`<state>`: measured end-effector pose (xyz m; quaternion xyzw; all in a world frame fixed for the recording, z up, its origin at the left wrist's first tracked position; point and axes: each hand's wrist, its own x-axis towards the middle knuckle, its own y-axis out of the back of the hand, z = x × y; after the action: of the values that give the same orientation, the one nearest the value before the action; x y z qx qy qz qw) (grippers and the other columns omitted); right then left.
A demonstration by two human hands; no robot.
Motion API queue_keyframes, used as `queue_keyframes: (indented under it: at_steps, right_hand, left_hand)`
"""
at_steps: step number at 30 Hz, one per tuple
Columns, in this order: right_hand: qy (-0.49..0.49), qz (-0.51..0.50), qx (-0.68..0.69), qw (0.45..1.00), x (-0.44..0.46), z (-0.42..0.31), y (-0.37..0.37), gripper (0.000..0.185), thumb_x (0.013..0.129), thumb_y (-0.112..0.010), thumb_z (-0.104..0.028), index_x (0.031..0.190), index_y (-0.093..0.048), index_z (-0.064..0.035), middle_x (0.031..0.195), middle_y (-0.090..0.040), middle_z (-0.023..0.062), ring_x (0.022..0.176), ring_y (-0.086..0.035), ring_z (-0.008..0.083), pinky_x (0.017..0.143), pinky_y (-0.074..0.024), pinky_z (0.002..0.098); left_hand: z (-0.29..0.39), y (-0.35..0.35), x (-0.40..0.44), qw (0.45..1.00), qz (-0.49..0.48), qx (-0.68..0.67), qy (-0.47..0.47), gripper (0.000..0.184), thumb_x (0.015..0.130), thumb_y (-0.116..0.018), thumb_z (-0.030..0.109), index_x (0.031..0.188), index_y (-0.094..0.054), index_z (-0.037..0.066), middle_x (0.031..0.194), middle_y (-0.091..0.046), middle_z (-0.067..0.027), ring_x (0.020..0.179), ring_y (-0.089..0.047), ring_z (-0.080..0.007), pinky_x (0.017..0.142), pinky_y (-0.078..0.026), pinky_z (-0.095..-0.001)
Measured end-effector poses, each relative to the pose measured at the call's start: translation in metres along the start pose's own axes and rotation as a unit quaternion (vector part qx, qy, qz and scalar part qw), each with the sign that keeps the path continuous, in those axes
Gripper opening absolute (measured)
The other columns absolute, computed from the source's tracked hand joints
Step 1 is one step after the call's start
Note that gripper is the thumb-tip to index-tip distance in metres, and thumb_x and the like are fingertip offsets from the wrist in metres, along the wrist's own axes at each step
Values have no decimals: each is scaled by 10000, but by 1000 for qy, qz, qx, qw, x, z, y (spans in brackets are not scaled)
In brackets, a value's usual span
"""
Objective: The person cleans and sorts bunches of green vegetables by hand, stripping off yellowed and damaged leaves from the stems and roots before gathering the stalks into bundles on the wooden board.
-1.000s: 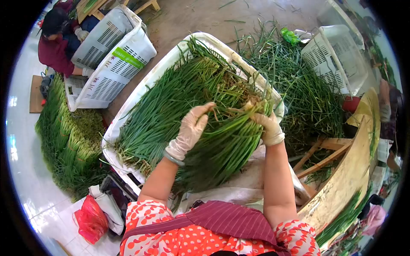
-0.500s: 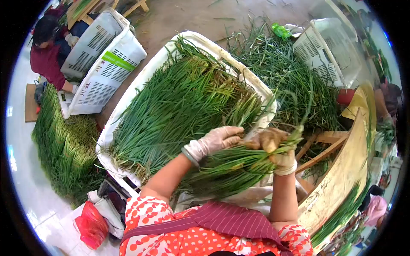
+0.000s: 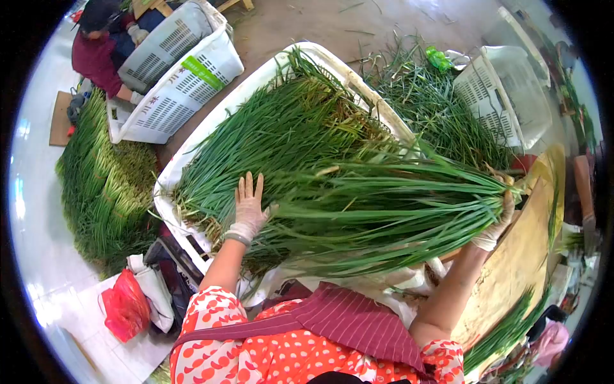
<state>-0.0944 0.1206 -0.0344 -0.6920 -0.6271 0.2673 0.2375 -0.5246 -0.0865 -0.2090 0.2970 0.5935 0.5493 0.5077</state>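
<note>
The bunch of long green leaves (image 3: 396, 214) is spread like a fan across the centre and right of the frame, with its gathered base at the right and its loose tips toward the centre, over the near part of the white tub (image 3: 165, 203). As judged from its look, it should be light and limp, with thin blades that may be bent or bruised if squeezed and could slip against one another; the hold is best taken at the pale base, where the stalks are drawn together and seem firmest.

That base is gripped by the gloved right hand (image 3: 504, 216) at right of centre, its fingers closed around the stalks, though partly hidden by them. The right arm is stretched outward from the bottom of the frame, above the wooden board (image 3: 495, 275). The gloved left hand (image 3: 249, 210), left of centre, is held palm down with fingers spread and nothing grasped; it is placed over the heaped greens (image 3: 256, 128) in the tub, just beside the bunch's tips. Whether the leaves are touched by it cannot be told.
</note>
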Motion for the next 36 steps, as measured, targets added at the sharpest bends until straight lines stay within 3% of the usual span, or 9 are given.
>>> queue_keyframes:
  at_steps: [9, 16, 23, 25, 27, 31, 33, 35, 36]
  right_hand:
    - [63, 127, -59, 988, 0, -75, 94, 404, 835, -531, -303, 1183, -507, -99, 1133, -553, 80, 1033, -521, 234, 924, -414, 406]
    - [258, 282, -198, 903, -53, -180, 91, 399, 866, -423, -352, 1176, -516, -120, 1256, -484, 58, 1154, -445, 225, 1013, -342, 405]
    - [371, 397, 2, 840, -138, -245, 141, 310, 807, -511, -177, 1071, -566, -23, 1083, -586, 170, 975, -575, 321, 878, -467, 473]
    - [342, 450, -66, 822, -156, -216, 113, 329, 797, -510, -203, 1068, -568, -24, 1085, -584, 171, 973, -577, 315, 887, -456, 485]
    - [331, 490, -71, 803, -153, -218, 242, 400, 785, -513, -291, 1087, -563, -35, 1130, -562, 166, 1030, -543, 317, 907, -419, 513]
    - [257, 497, -6, 829, -168, -193, 247, 476, 763, -521, -360, 1113, -548, -38, 1157, -546, 160, 1062, -508, 318, 918, -393, 506]
    - [230, 474, 34, 849, -171, -190, 244, 516, 752, -525, -394, 1126, -541, -40, 1170, -537, 156, 1078, -491, 318, 923, -380, 503]
    - [204, 460, 78, 861, -171, -187, 239, 555, 741, -529, -429, 1139, -534, -42, 1184, -529, 153, 1095, -474, 318, 928, -367, 499]
    - [203, 474, 94, 852, -170, -183, 231, 575, 736, -531, -446, 1146, -530, -42, 1191, -525, 151, 1103, -465, 319, 931, -360, 497]
  left_hand:
    - [39, -36, -35, 982, 31, -174, -68, 527, 894, -357, 457, 1354, -325, 203, 1430, -218, -131, 1304, -192, -368, 1054, -113, -506]
    - [88, -26, -45, 995, 56, -76, -31, 491, 789, -540, 473, 1183, -543, 180, 1392, -297, -119, 1284, -244, -318, 1064, -132, -452]
    - [78, -31, -36, 981, 150, -120, 4, 182, 753, -594, 258, 881, -669, 153, 1219, -501, -80, 1147, -417, -276, 993, -280, -414]
    - [71, -22, -42, 979, 120, -162, 30, 251, 732, -614, 292, 934, -654, 150, 1204, -510, -79, 1127, -432, -272, 971, -305, -408]
    - [80, -1, -53, 992, 69, -97, 37, 493, 651, -697, 379, 1079, -589, 161, 1182, -486, -68, 1117, -418, -258, 952, -319, -403]
    - [95, 6, -51, 1000, 5, -10, 4, 542, 650, -703, 352, 1125, -552, 137, 1140, -474, -78, 1094, -407, -257, 940, -321, -412]
    - [114, 20, -39, 978, 202, -35, 35, 526, 671, -681, 266, 1152, -523, 121, 1155, -465, -108, 1088, -413, -274, 933, -332, -412]
    - [155, 68, -32, 933, 288, -180, -115, 502, 692, -646, 112, 1173, -501, 96, 1106, -502, -151, 1028, -464, -312, 912, -369, -392]
    - [185, 92, -35, 914, 215, -293, -180, 435, 727, -629, 84, 1146, -512, 66, 1108, -518, -130, 1029, -488, -264, 898, -387, -368]
